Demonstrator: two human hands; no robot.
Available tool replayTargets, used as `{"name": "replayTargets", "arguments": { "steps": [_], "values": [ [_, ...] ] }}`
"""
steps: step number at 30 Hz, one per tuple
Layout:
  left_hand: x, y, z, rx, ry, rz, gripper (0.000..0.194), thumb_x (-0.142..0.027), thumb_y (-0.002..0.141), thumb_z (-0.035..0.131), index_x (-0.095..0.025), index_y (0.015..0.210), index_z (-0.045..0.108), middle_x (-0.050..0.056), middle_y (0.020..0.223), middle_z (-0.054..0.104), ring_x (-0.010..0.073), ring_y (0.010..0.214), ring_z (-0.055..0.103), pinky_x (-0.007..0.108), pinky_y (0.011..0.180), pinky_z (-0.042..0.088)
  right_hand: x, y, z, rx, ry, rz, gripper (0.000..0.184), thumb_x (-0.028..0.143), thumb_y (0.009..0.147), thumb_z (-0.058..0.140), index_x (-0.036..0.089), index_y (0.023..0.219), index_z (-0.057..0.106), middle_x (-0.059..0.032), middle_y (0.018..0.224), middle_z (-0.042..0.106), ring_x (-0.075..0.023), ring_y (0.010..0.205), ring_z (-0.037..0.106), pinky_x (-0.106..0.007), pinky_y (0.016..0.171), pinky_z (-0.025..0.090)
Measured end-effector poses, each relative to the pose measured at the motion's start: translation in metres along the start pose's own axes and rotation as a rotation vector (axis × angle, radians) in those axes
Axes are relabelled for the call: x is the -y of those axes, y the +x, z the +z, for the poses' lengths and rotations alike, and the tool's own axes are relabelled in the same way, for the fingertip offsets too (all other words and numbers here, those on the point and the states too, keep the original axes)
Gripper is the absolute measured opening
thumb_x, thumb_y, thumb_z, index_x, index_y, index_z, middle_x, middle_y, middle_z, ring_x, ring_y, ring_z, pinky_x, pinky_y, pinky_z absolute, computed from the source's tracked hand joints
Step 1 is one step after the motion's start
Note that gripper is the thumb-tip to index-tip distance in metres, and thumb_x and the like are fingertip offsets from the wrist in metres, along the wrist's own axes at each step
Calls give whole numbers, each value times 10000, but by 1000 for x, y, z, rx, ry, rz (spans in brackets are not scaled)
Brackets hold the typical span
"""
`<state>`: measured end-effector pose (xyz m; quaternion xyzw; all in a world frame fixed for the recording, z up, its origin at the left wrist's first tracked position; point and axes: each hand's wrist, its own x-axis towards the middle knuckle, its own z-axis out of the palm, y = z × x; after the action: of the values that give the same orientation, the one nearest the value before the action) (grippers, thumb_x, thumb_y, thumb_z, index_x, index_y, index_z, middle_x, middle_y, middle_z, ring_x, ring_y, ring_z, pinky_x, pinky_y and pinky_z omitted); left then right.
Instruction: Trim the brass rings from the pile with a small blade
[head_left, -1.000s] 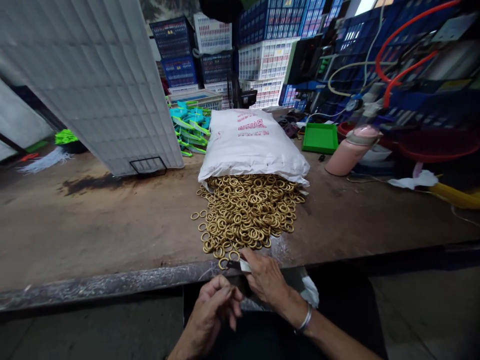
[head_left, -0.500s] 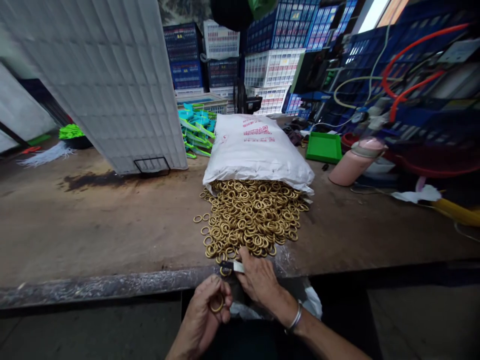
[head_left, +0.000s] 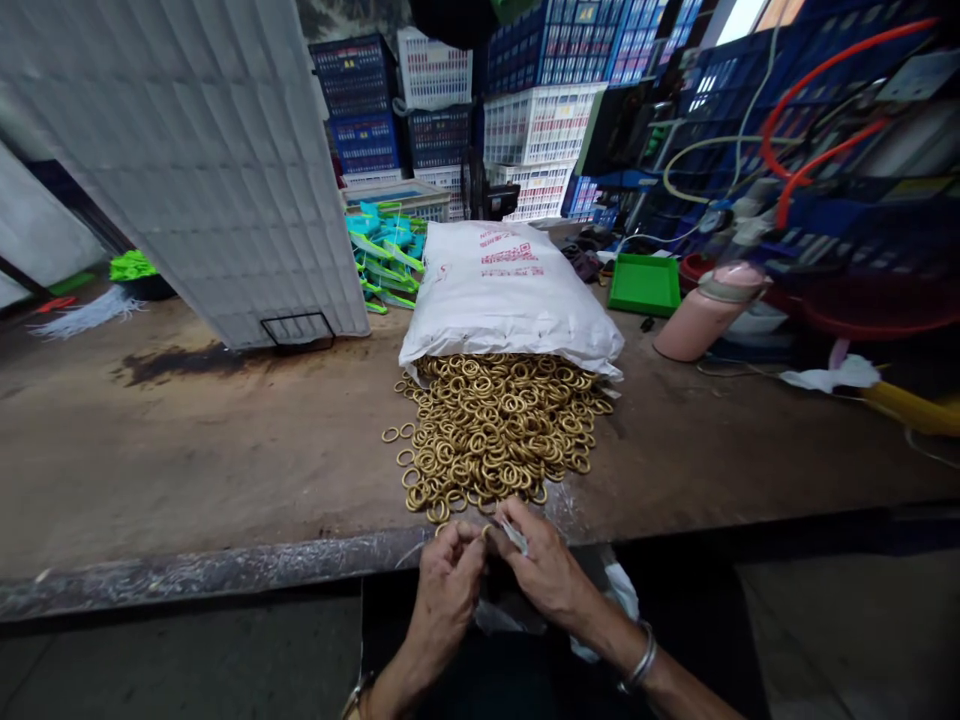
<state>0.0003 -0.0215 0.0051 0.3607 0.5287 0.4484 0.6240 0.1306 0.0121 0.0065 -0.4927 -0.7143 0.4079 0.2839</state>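
My left hand [head_left: 450, 575] is closed at the table's front edge, with a gold-coloured ring [head_left: 486, 533] at its fingertips. Close beside it, my right hand [head_left: 551, 565] grips a small thin tool [head_left: 514, 535], whose white part shows between thumb and fingers. The tool's dark end is mostly hidden now, and whether it touches the ring I cannot tell. Beyond both hands lies a heap of similar gold rings [head_left: 502, 430], spilling from the mouth of a white sack [head_left: 510, 290] with red print.
A tall pale pleated panel [head_left: 225, 170] stands on the table at left, beside green and turquoise pieces [head_left: 386, 250]. At right are a green tray [head_left: 645, 285] and a pink bottle [head_left: 701, 320]. Stacked crates [head_left: 540, 125] fill the back. Plastic hangs below the table edge.
My left hand has risen toward the right hand, bringing a ring up to the tool. My right hand has turned, so the tool's dark end shows less. The view shifted slightly.
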Motion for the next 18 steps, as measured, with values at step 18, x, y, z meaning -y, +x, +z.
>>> {"name": "replayTargets", "arguments": {
  "steps": [18],
  "values": [
    [8,4,15,42,97,121,247,-399,765,528,-153,746,534,-31,570,492,67,459,377,179,456,296,-11,-9,-5,-22,404,328,231,395,739,476,185,650,435,70,520,422,-60,452,355,-178,436,293]
  ]
}}
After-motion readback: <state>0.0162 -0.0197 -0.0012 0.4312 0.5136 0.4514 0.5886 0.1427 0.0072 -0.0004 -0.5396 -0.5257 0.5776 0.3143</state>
